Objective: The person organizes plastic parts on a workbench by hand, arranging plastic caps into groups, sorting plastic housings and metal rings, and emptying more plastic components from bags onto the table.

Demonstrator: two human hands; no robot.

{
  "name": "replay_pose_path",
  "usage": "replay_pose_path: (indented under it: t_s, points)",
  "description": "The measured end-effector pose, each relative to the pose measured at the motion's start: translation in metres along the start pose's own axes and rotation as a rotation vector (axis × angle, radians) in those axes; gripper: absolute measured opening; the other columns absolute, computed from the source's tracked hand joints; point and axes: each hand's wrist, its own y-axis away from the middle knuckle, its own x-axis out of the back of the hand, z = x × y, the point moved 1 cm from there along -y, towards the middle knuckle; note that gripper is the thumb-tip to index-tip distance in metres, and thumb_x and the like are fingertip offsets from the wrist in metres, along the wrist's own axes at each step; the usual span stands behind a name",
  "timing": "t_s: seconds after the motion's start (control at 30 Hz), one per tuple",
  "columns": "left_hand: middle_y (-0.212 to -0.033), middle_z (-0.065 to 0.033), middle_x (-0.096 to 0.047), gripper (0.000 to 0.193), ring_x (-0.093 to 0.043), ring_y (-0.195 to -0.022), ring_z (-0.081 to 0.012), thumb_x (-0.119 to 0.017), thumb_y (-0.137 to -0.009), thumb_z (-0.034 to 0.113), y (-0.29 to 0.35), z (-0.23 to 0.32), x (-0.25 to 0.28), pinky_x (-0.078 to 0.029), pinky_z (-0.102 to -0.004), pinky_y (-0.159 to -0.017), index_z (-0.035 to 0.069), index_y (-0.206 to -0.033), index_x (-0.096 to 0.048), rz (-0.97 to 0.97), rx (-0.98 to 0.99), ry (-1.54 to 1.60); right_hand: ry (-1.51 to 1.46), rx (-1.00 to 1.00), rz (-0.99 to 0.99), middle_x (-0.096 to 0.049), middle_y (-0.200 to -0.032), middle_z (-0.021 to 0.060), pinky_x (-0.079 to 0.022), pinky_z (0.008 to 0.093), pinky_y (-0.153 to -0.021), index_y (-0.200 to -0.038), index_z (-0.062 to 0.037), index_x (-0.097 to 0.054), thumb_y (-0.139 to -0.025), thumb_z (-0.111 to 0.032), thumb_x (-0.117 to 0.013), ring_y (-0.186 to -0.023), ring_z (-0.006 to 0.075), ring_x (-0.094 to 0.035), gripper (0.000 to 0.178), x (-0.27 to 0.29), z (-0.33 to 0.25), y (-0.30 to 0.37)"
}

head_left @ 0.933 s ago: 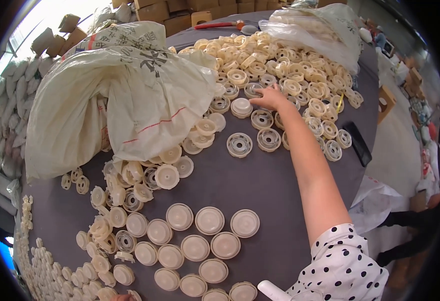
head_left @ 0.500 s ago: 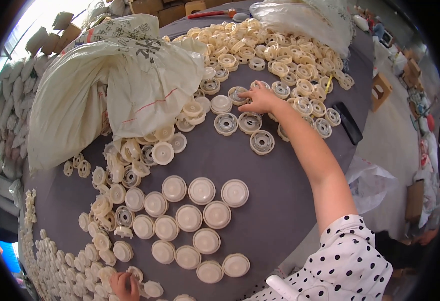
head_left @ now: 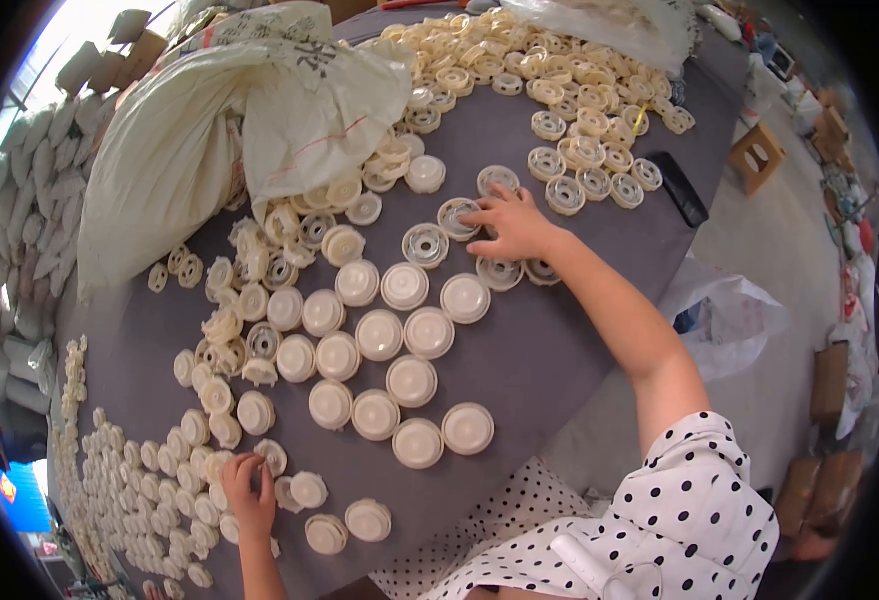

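From the head camera, looking down, a grey cloth-covered table (head_left: 529,350) filled most of the view, its sides bowed by the wide lens. A large pale woven sack (head_left: 179,170) slumped at the upper left, and a deep heap of cream plastic rings (head_left: 549,70) covered the far end. Beyond the left side were stacked bundles (head_left: 29,190); to the right, the pale floor (head_left: 749,230) held a cardboard box (head_left: 756,158) with cut-out holes and a clear plastic bag (head_left: 724,320). The right hand (head_left: 519,228), its arm in a polka-dot sleeve (head_left: 704,490), reached across the table's right edge, fingers spread over a small cluster of rings with grey metallic centres (head_left: 425,245), fingertips touching some of them. This cluster lay mid-table, just beyond a loose group of round white caps (head_left: 378,335). The left hand (head_left: 250,497) was curled at the lower left, against a crowd of small pale pieces (head_left: 159,480); whether it pinched one could not be told. Grey cloth showed between the cluster and the far heap, and again from the caps to the right edge, beneath the right forearm. Near that edge, farther up, lay a long black object (head_left: 677,190).
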Motion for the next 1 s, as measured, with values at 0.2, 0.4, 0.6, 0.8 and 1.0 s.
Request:
replay_pose_path:
  t_s: [0.2,0.4,0.6,0.8,1.0]
  points:
    - [-0.092,-0.0083,-0.061,0.012,-0.053,-0.091,-0.0267,-0.063,-0.075,0.002,0.013,0.007,0.018,-0.037,-0.0369,-0.086,0.005,-0.087,-0.061,-0.022,-0.022,0.019,-0.072,-0.020,0.024,-0.049,-0.133,0.0112,-0.026,0.0520,-0.102,-0.117,-0.0251,-0.063,-0.076,-0.049,-0.061,-0.132,0.0294,-0.031,0.047,-0.008,-0.004,0.020]
    - [-0.089,-0.0079,-0.061,0.011,-0.054,-0.087,-0.0260,-0.063,-0.075,0.003,0.039,0.004,0.024,-0.037,-0.0365,-0.084,0.005,-0.086,-0.062,-0.008,0.020,0.026,-0.196,0.000,-0.122,-0.053,-0.128,0.0098,-0.032,0.0487,-0.099,-0.111,-0.0213,-0.067,-0.077,-0.047,-0.060,-0.122,0.0254,-0.045,0.043,0.010,0.002,0.026]
    - [-0.082,-0.0080,-0.061,0.008,-0.056,-0.079,-0.0263,-0.063,-0.075,0.004,0.052,-0.011,0.035,-0.040,-0.0373,-0.077,0.006,-0.082,-0.061,0.003,0.057,0.008,-0.297,-0.014,-0.168,-0.068,-0.099,0.0102,-0.049,0.0317,-0.081,-0.106,-0.0081,-0.068,-0.080,-0.042,-0.059,-0.089,0.0239,-0.064,0.044,0.017,-0.020,0.001]
    - [-0.085,-0.0110,-0.059,0.017,-0.057,-0.076,-0.0260,-0.067,-0.075,0.010,0.012,-0.020,0.021,-0.046,-0.0348,-0.067,0.003,-0.090,-0.062,0.013,0.257,0.139,-0.079,0.168,0.204,-0.059,-0.119,0.0142,-0.038,0.0392,-0.098,-0.113,-0.0047,-0.062,-0.079,-0.021,-0.062,-0.113,0.0313,-0.052,0.037,0.019,-0.016,0.023]
    - [-0.108,-0.0183,-0.056,0.054,-0.054,-0.101,-0.0366,-0.074,-0.070,0.031,-0.022,0.008,-0.017,-0.043,-0.0450,-0.087,0.006,-0.114,-0.055,-0.121,0.122,-0.164,-0.282,0.238,0.622,-0.062,-0.109,0.0131,-0.042,0.0407,-0.093,-0.108,-0.0056,-0.062,-0.078,-0.007,-0.061,-0.103,0.0325,-0.056,0.029,0.028,-0.065,0.079]
